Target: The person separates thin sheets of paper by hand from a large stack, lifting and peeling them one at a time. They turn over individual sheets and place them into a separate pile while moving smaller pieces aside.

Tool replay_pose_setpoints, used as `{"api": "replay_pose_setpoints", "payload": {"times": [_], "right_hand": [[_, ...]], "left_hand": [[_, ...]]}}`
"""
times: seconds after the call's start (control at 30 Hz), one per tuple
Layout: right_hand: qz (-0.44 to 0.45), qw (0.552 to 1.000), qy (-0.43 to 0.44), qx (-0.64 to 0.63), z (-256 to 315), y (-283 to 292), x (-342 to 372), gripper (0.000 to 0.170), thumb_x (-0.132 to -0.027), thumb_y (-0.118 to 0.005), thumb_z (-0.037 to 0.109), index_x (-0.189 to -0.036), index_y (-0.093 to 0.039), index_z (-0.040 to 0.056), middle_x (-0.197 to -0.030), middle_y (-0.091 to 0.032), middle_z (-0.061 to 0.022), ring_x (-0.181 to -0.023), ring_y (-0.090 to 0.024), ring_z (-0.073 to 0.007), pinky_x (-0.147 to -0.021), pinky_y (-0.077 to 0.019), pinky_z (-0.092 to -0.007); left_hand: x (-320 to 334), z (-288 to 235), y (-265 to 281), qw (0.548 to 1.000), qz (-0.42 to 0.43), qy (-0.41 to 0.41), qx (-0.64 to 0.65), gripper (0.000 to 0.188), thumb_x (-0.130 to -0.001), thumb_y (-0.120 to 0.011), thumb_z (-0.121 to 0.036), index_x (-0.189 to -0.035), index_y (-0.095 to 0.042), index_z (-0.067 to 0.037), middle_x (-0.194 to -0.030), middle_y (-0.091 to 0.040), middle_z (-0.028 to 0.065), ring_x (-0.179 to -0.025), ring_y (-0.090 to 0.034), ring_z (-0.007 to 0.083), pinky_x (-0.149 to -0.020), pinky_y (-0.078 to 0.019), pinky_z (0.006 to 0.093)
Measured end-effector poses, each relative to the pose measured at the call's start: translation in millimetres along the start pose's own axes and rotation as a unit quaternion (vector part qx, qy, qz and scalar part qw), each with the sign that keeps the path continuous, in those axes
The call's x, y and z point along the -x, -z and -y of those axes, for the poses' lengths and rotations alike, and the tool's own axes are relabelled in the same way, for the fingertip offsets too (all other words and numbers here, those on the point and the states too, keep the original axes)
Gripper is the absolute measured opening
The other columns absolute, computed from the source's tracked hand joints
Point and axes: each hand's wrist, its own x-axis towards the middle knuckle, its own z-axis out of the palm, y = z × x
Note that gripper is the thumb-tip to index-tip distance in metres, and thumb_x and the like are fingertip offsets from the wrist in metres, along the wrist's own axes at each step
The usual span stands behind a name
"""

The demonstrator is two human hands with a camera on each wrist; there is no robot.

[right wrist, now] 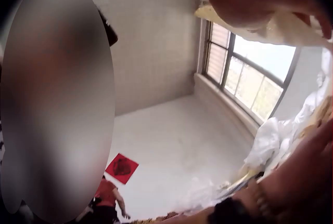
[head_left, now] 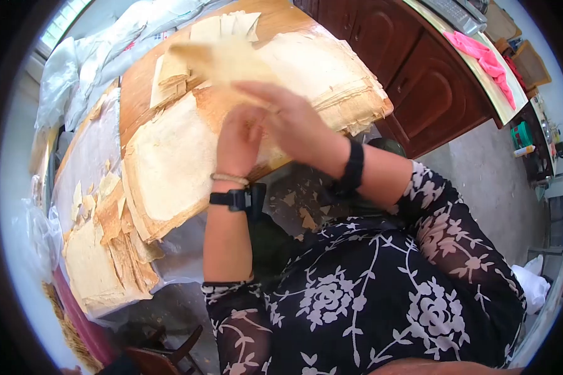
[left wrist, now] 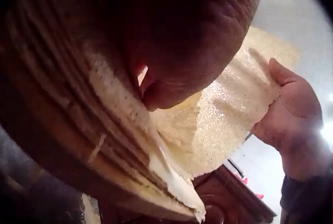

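Several stacks on the wooden desk, cabinets far right.
Left hand's fingers pinch a raised sheet; right hand's hold it.

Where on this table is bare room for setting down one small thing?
Bare wood lies between the folded sheets and the plastic cover. Another patch is at the far edge, between the fanned sheets and right-hand stack. The middle is crowded with stacks and both hands.
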Motion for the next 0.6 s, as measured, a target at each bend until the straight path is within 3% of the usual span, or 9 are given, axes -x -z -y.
{"api": "replay_pose_setpoints", "payload": {"times": [0.03, 0.1, 0.13, 0.17, 0.2, 0.27, 0.33, 0.4, 0.6], "right_hand": [[0.006, 0.989, 0.094, 0.113, -10, -12, -1, 0.037, -0.097, -0.062, 0.014, -0.133, -0.064, 0.0062, -0.117, -0.07, -0.0165, -0.109, -0.066, -0.0282, -0.095, -0.0511, -0.0373], [0.011, 0.957, 0.185, 0.225, -17, -28, 3, 0.041, -0.094, -0.063, 0.009, -0.134, -0.063, 0.0074, -0.126, -0.068, -0.0162, -0.118, -0.064, -0.0305, -0.1, -0.0489, -0.0385], [0.038, 0.945, 0.167, 0.28, -16, -35, 7, 0.046, -0.09, -0.063, 0.01, -0.136, -0.062, 0.0101, -0.131, -0.065, -0.0156, -0.124, -0.059, -0.0327, -0.106, -0.0448, -0.0432], [0.065, 0.929, 0.147, 0.333, -16, -42, 12, 0.052, -0.087, -0.064, 0.01, -0.139, -0.061, 0.0128, -0.135, -0.062, -0.015, -0.13, -0.055, -0.035, -0.111, -0.0408, -0.048], [0.066, 0.93, 0.146, 0.332, -18, -49, 15, 0.052, -0.087, -0.064, 0.01, -0.139, -0.061, 0.0128, -0.135, -0.062, -0.015, -0.13, -0.055, -0.035, -0.111, -0.0408, -0.048], [0.134, 0.892, 0.149, 0.406, -23, -60, 19, 0.055, -0.087, -0.065, 0.014, -0.142, -0.058, 0.0142, -0.14, -0.057, -0.0143, -0.133, -0.052, -0.0319, -0.115, -0.0343, -0.0537], [0.157, 0.887, 0.142, 0.41, -26, -74, 19, 0.054, -0.088, -0.066, 0.018, -0.142, -0.057, 0.0139, -0.141, -0.057, -0.015, -0.132, -0.053, -0.0324, -0.115, -0.0337, -0.0559], [0.177, 0.882, 0.136, 0.414, -22, -79, 22, 0.054, -0.089, -0.067, 0.021, -0.142, -0.057, 0.0137, -0.142, -0.056, -0.0157, -0.131, -0.053, -0.0329, -0.115, -0.0331, -0.058], [0.049, 0.917, 0.238, 0.316, -6, -13, -35, 0.041, -0.096, -0.066, 0.029, -0.134, -0.064, 0.0149, -0.139, -0.06, -0.0179, -0.126, -0.055, -0.0399, -0.105, -0.0463, -0.0455]], "left_hand": [[1, 9, 8, 0.986, 0.041, 0.123, 0.104, 0.036, -0.094, -0.064, -0.021, -0.126, -0.065, -0.005, -0.12, -0.071, 0.0176, -0.118, -0.064, 0.0341, -0.095, -0.0518, 0.0442], [21, 24, 18, 0.926, -0.162, 0.123, 0.317, 0.036, -0.096, -0.063, -0.02, -0.125, -0.064, 0.0, -0.112, -0.073, 0.0178, -0.111, -0.068, 0.0296, -0.09, -0.0545, 0.0406], [28, 22, 39, 0.957, -0.175, 0.11, 0.204, 0.04, -0.101, -0.058, -0.028, -0.129, -0.063, 0.001, -0.12, -0.071, 0.0146, -0.115, -0.065, 0.0225, -0.093, -0.0528, 0.0361], [33, 16, 53, 0.763, -0.2, 0.174, 0.59, 0.049, -0.105, -0.051, -0.037, -0.134, -0.06, 0.0, -0.129, -0.068, 0.0138, -0.119, -0.064, 0.0223, -0.097, -0.051, 0.0355], [38, 15, 71, 0.763, -0.199, 0.175, 0.59, 0.049, -0.105, -0.051, -0.037, -0.134, -0.06, 0.0, -0.129, -0.068, 0.0138, -0.119, -0.064, 0.0223, -0.097, -0.051, 0.0355], [46, 21, 98, 0.65, -0.1, 0.305, 0.689, 0.045, -0.108, -0.045, -0.032, -0.138, -0.055, 0.0, -0.13, -0.068, 0.0103, -0.113, -0.067, 0.0227, -0.091, -0.0554, 0.038], [43, 32, 88, 0.638, -0.104, 0.284, 0.708, 0.042, -0.105, -0.051, -0.023, -0.138, -0.054, 0.003, -0.128, -0.067, 0.0133, -0.112, -0.067, 0.0216, -0.091, -0.0564, 0.0367], [43, 56, 73, 0.791, -0.113, 0.247, 0.548, 0.042, -0.101, -0.057, -0.012, -0.139, -0.053, 0.004, -0.126, -0.067, 0.0144, -0.109, -0.068, 0.0204, -0.09, -0.0566, 0.0341], [57, 98, 94, 0.774, -0.156, 0.312, 0.529, 0.052, -0.092, -0.06, 0.001, -0.142, -0.05, 0.007, -0.115, -0.07, 0.0131, -0.097, -0.069, 0.0173, -0.082, -0.0574, 0.0302]]}}
